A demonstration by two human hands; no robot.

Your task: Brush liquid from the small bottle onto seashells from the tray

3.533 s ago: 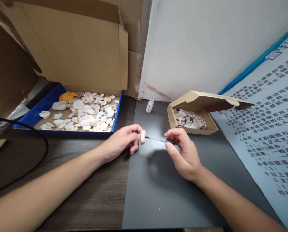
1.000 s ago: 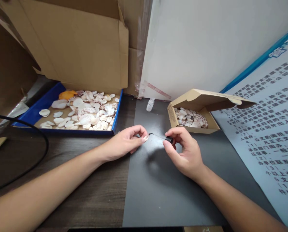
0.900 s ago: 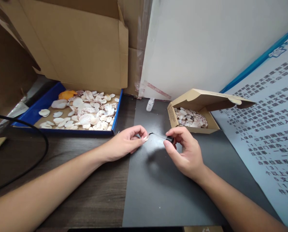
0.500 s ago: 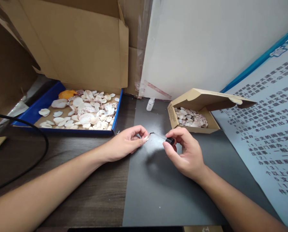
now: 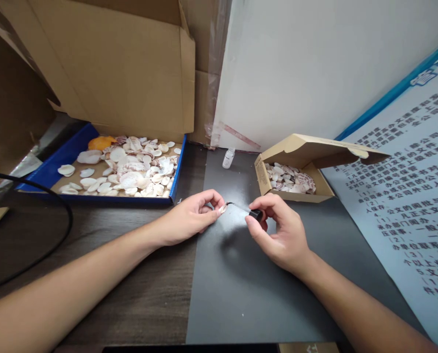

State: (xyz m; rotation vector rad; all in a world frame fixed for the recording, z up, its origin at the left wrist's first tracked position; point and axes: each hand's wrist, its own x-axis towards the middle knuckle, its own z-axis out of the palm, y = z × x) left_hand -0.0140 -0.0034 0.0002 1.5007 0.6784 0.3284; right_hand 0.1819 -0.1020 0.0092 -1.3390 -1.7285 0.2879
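Pinched in my left hand [image 5: 195,215] is a small pale seashell [image 5: 222,209], its edge showing past the fingertips. My right hand [image 5: 279,233] grips the black cap of a brush applicator [image 5: 255,214]. A thin stem runs left from the cap, and its dark brush tip meets or nearly meets the shell; exact contact is too small to tell. Behind the hands, a little clear bottle [image 5: 228,159] with a white label stands uncapped on the dark grey mat [image 5: 226,304].
On the left, a blue-rimmed cardboard box [image 5: 116,198] holds many shells and an orange one [image 5: 101,142]. A smaller open carton [image 5: 263,180] with shells stands right. A black cable [image 5: 70,220] loops at far left. A printed poster [image 5: 406,196] borders the right side.
My right hand has shifted slightly left, bringing the brush tip closer to the shell. My left hand stays almost still, holding the shell.
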